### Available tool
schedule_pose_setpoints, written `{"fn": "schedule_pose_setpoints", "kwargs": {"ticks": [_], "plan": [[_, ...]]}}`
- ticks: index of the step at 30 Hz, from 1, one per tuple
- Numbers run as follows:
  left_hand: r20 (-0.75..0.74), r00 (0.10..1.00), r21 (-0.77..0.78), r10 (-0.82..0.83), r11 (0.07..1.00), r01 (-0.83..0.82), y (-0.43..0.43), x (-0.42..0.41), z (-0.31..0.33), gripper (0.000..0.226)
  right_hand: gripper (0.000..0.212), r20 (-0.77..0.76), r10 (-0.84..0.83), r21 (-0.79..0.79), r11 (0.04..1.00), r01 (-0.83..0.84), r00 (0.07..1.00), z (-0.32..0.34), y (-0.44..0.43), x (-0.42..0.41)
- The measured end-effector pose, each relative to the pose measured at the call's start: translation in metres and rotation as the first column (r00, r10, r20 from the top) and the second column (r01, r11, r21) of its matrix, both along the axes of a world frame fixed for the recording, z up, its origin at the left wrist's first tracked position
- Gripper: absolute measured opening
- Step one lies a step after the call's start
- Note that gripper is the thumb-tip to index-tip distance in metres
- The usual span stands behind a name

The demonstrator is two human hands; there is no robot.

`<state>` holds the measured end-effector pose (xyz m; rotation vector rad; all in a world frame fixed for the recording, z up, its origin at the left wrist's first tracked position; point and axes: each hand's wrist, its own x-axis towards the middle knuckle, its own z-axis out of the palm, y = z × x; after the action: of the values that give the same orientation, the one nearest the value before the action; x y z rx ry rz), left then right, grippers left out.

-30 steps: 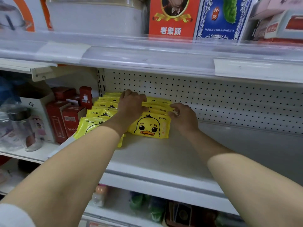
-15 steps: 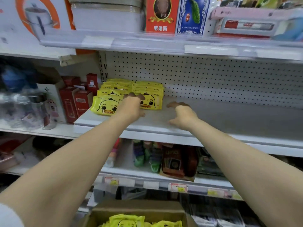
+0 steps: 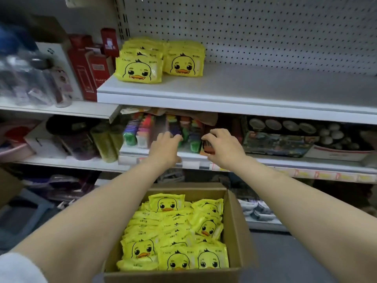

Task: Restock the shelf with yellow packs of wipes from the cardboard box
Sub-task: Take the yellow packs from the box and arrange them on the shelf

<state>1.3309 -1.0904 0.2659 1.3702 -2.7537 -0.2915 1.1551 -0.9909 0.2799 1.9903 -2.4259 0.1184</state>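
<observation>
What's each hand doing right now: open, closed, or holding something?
Left hand: open, fingers loosely curled, holding nothing.
Right hand: open, fingers loosely curled, holding nothing.

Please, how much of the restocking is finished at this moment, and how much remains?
Done: two rows of yellow packs lie stacked at the left end of the shelf. In hand: nothing; the left hand and right hand are both empty, between shelf and cardboard box. Left: the box looks nearly full of them, and most of the shelf to the right is bare, so the job looks early.
</observation>
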Motion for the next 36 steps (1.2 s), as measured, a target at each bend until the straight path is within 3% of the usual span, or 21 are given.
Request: {"fn": "schedule_pose_setpoints", "kwargs": {"ticks": [11,22,27,36], "plan": [[0.184,0.983,0.333,-0.003,0.941,-0.06,0.023,0.034,-0.141,0.073,0.057,0.166,-0.051,0.367,0.93,-0.014,0.985,-0.13,0.017,0.011],[0.312,0.946,0.686,-0.088,0.71,-0.16,0.083,0.043,-0.28,0.056,0.066,0.322,-0.285,0.64,0.768,0.014,0.903,-0.272,0.042,0.01],[0.315,0.944,0.719,-0.095,0.674,-0.172,0.103,0.04,-0.313,0.051,0.076,0.314,-0.403,0.651,0.75,0.114,0.86,-0.305,0.045,-0.011],[0.312,0.948,0.684,-0.066,0.708,-0.176,0.108,0.038,-0.329,0.045,0.064,0.299,-0.462,0.697,0.704,0.14,0.835,-0.334,0.036,-0.023]]}}
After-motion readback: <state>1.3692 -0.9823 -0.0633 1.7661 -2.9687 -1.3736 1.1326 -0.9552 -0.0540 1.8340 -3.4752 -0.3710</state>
